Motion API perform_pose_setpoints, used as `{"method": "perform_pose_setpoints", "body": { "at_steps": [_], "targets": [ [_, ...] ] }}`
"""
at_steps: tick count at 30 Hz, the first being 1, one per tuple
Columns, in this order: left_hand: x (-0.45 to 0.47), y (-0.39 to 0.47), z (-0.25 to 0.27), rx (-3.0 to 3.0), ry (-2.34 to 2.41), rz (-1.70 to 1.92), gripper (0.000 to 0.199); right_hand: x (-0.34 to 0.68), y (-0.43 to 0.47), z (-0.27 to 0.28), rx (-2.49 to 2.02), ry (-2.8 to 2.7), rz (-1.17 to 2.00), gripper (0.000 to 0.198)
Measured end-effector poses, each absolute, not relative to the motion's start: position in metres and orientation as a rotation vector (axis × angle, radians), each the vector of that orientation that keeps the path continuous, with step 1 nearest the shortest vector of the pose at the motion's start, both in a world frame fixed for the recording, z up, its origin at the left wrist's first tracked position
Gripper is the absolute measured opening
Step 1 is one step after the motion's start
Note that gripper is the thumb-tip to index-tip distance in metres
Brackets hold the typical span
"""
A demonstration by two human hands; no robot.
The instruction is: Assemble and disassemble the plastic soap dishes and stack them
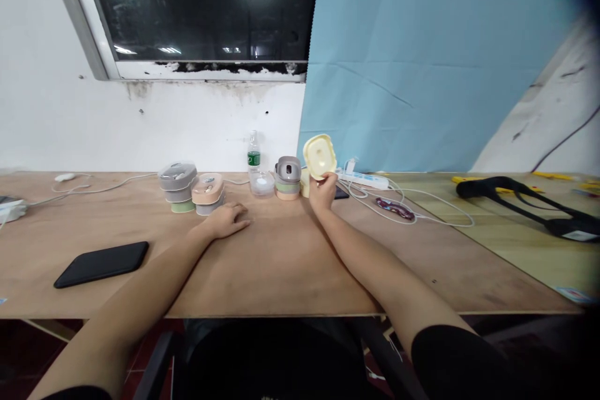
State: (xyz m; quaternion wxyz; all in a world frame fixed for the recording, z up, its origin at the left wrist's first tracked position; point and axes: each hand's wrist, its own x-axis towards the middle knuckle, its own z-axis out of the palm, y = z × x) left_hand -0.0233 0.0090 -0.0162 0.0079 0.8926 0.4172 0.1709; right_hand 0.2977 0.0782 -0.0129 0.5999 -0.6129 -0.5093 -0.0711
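Note:
My right hand [323, 191] is raised over the back of the table, its fingers closed on the lower edge of a pale yellow plastic container [320, 157], tilted so its hollow side faces me. Partly behind that hand stands another pale yellow piece [304, 184]. Just left is a stack of grey, green and peach containers [287, 179], with a clear lidded container [262, 184] beside it. My left hand [225, 220] rests on the tabletop, fingers spread and holding nothing. Close to it stand a peach-and-grey lidded stack [208, 194] and a grey-and-green lidded stack [178, 187].
A green-labelled water bottle [254, 151] stands by the wall. A black flat case or phone [102, 264] lies at front left. On the right are a white power strip [369, 180], loose white cables, a dark red patterned item [395, 208] and a black strapped frame [529, 206].

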Motion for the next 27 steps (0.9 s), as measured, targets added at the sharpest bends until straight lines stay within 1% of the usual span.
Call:
{"method": "perform_pose_setpoints", "body": {
  "at_steps": [1,3,6,9,12,13,16,17,18,19,20,22,24,27],
  "targets": [
    [-0.023,0.009,-0.017,2.759,1.318,0.553,0.056,0.291,0.075,-0.014,-1.34,-1.235,-0.16,0.031],
    [-0.022,0.009,-0.019,2.669,1.341,0.62,0.07,0.276,0.066,-0.018,-1.161,-1.388,-0.1,0.032],
    [-0.019,0.006,-0.017,2.537,1.33,0.808,0.093,0.249,0.049,-0.024,-0.958,-1.614,0.009,0.025],
    [-0.017,0.002,-0.012,2.421,1.261,1.043,0.098,0.228,0.033,-0.025,-0.877,-1.762,0.132,0.025],
    [-0.014,-0.001,-0.007,2.313,1.199,1.191,0.089,0.223,0.03,-0.023,-0.888,-1.778,0.283,0.032],
    [-0.014,-0.001,-0.006,2.296,1.192,1.212,0.082,0.225,0.033,-0.022,-0.908,-1.755,0.324,0.035],
    [-0.016,-0.002,-0.004,2.312,1.247,1.227,0.052,0.239,0.046,-0.022,-0.993,-1.729,0.46,0.04],
    [-0.017,-0.001,-0.003,2.338,1.299,1.206,0.046,0.244,0.051,-0.023,-1.028,-1.769,0.517,0.042],
    [-0.017,0.0,-0.004,2.372,1.365,1.154,0.046,0.247,0.055,-0.023,-1.072,-1.846,0.564,0.043],
    [-0.018,0.0,-0.004,2.409,1.44,1.067,0.05,0.25,0.058,-0.024,-1.126,-1.951,0.585,0.044],
    [-0.018,0.001,-0.005,2.448,1.51,0.956,0.054,0.251,0.06,-0.025,-1.191,-2.064,0.567,0.044],
    [-0.018,0.003,-0.008,2.521,1.599,0.72,0.056,0.248,0.059,-0.026,-1.335,-2.222,0.434,0.043],
    [-0.018,0.005,-0.01,2.581,1.605,0.573,0.054,0.242,0.055,-0.027,-1.421,-2.234,0.266,0.041],
    [-0.018,0.006,-0.012,2.633,1.546,0.523,0.053,0.235,0.049,-0.026,-1.398,-2.06,0.107,0.031]
  ]
}}
